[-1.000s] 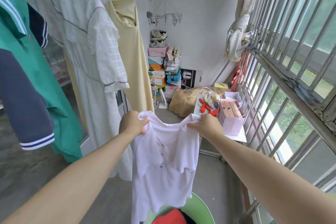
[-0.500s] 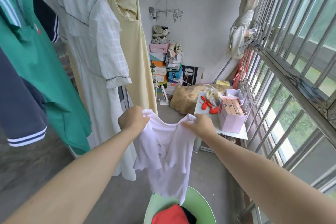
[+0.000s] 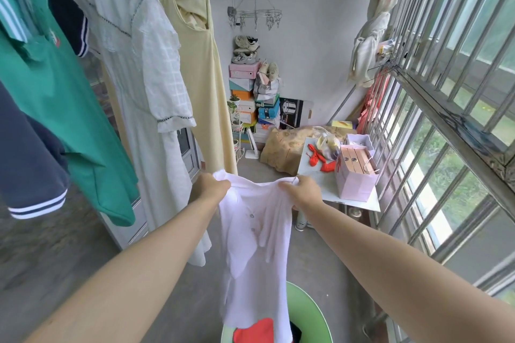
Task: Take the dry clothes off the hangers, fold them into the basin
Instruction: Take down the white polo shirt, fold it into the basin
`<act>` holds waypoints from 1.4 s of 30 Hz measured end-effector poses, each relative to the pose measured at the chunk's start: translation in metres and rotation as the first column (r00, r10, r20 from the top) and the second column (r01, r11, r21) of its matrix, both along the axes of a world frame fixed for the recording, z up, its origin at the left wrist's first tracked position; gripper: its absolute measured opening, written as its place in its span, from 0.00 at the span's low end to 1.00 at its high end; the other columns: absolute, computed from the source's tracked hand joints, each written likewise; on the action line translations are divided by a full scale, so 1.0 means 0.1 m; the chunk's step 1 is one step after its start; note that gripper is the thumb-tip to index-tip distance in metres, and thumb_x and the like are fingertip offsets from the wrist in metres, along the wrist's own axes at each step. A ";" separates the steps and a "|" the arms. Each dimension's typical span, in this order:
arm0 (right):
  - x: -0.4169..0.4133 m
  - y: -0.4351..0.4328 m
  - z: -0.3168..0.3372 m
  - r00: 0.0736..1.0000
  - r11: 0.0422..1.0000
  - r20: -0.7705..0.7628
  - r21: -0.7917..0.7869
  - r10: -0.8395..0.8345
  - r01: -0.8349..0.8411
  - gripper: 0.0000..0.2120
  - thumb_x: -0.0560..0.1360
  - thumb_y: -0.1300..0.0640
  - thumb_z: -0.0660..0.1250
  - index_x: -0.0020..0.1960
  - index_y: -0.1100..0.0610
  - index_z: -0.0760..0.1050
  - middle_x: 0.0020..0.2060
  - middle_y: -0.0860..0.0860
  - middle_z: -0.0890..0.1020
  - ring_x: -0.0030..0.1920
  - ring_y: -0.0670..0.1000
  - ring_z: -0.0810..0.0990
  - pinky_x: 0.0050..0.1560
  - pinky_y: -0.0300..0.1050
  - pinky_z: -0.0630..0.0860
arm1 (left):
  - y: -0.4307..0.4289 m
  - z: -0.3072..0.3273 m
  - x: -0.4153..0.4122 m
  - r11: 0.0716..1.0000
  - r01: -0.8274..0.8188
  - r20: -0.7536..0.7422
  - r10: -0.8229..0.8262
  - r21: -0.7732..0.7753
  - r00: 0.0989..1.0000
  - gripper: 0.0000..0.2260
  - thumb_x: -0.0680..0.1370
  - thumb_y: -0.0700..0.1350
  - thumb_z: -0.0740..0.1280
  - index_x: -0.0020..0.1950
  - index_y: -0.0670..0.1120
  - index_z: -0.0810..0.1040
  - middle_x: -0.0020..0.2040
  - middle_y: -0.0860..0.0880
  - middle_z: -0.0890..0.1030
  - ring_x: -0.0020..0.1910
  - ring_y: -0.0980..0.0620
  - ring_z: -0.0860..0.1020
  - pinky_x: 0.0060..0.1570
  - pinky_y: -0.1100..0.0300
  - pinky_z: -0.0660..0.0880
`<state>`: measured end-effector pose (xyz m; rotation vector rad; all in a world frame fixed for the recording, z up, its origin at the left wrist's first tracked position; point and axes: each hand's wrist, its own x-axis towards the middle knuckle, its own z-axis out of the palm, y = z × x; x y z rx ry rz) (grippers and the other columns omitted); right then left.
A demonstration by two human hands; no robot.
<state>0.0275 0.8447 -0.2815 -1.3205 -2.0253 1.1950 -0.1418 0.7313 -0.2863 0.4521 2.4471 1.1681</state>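
My left hand (image 3: pixel 213 188) and my right hand (image 3: pixel 302 192) each grip one shoulder of the white shirt (image 3: pixel 256 253), which hangs down above the green basin (image 3: pixel 309 312).

thin, matt white cloth shirt (image 3: pixel 256 245) with small glossy buttons (image 3: pixel 251 215); smooth, faintly shiny green plastic basin (image 3: pixel 309 312); textured woven cloth on the white dress (image 3: pixel 145 69); matt pink paper bag (image 3: pixel 354 184); worn, dull painted metal window bars (image 3: pixel 430 104); bright wire metal clip rack (image 3: pixel 255 12); rough, matt grey concrete floor (image 3: pixel 315 267).
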 end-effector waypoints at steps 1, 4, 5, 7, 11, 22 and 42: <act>-0.01 -0.02 0.00 1.000 1.000 -0.021 -0.028 0.002 -0.002 0.12 0.72 0.58 0.64 0.30 0.50 0.72 0.29 0.47 0.74 0.37 0.53 0.74 0.37 0.44 0.72 | 0.01 -0.01 0.02 1.000 0.003 -0.003 -0.003 -0.003 1.000 0.18 0.71 0.45 0.66 0.59 0.42 0.74 0.46 0.45 0.79 0.43 0.44 0.79 0.42 0.58 0.74; -0.05 -0.07 -0.01 0.998 0.994 -0.061 -0.102 0.025 -0.031 0.14 0.71 0.60 0.64 0.29 0.49 0.74 0.25 0.47 0.74 0.28 0.51 0.71 0.31 0.41 0.70 | 0.04 -0.04 0.08 0.998 0.019 0.023 -0.020 0.060 1.000 0.22 0.72 0.47 0.66 0.67 0.51 0.74 0.56 0.50 0.81 0.47 0.46 0.79 0.44 0.61 0.73; -0.06 -0.09 -0.01 0.997 0.991 -0.070 -0.131 0.029 -0.038 0.13 0.71 0.60 0.64 0.29 0.50 0.75 0.24 0.48 0.73 0.26 0.50 0.70 0.29 0.40 0.69 | 0.06 -0.06 0.11 0.995 0.021 0.040 -0.025 0.098 0.999 0.23 0.73 0.46 0.66 0.68 0.53 0.73 0.59 0.51 0.80 0.47 0.47 0.78 0.45 0.62 0.72; -0.09 -0.11 -0.02 0.996 0.982 -0.078 -0.183 0.034 -0.048 0.10 0.71 0.59 0.65 0.31 0.53 0.76 0.25 0.50 0.74 0.24 0.51 0.70 0.27 0.40 0.69 | 0.11 -0.07 0.19 0.986 0.021 0.070 -0.033 0.168 0.997 0.22 0.74 0.45 0.65 0.69 0.54 0.73 0.59 0.51 0.80 0.46 0.47 0.77 0.44 0.63 0.71; -0.15 -0.17 -0.04 0.990 0.954 -0.133 -0.290 0.036 -0.074 0.06 0.69 0.55 0.68 0.35 0.56 0.77 0.32 0.56 0.77 0.31 0.54 0.73 0.38 0.47 0.76 | 0.22 -0.08 0.35 0.948 -0.002 0.190 -0.061 0.318 0.980 0.20 0.72 0.45 0.69 0.64 0.49 0.77 0.53 0.47 0.82 0.41 0.48 0.75 0.33 0.62 0.67; -0.23 -0.14 0.06 0.927 0.879 -0.368 -0.416 0.072 -0.233 0.15 0.77 0.51 0.66 0.34 0.58 0.76 0.33 0.56 0.80 0.33 0.47 0.80 0.41 0.42 0.82 | 0.24 0.01 0.50 0.818 0.341 0.223 -0.480 0.463 0.849 0.13 0.72 0.55 0.63 0.32 0.53 0.64 0.31 0.52 0.69 0.32 0.55 0.68 0.35 0.60 0.63; 0.08 0.19 0.08 0.905 0.881 -0.348 -0.312 0.243 -0.357 0.07 0.73 0.62 0.69 0.45 0.50 0.78 0.40 0.46 0.77 0.41 0.44 0.73 0.48 0.40 0.69 | 0.16 0.21 0.49 0.756 0.330 0.291 -0.557 0.566 0.778 0.28 0.60 0.33 0.58 0.59 0.42 0.78 0.49 0.46 0.80 0.48 0.47 0.77 0.49 0.56 0.70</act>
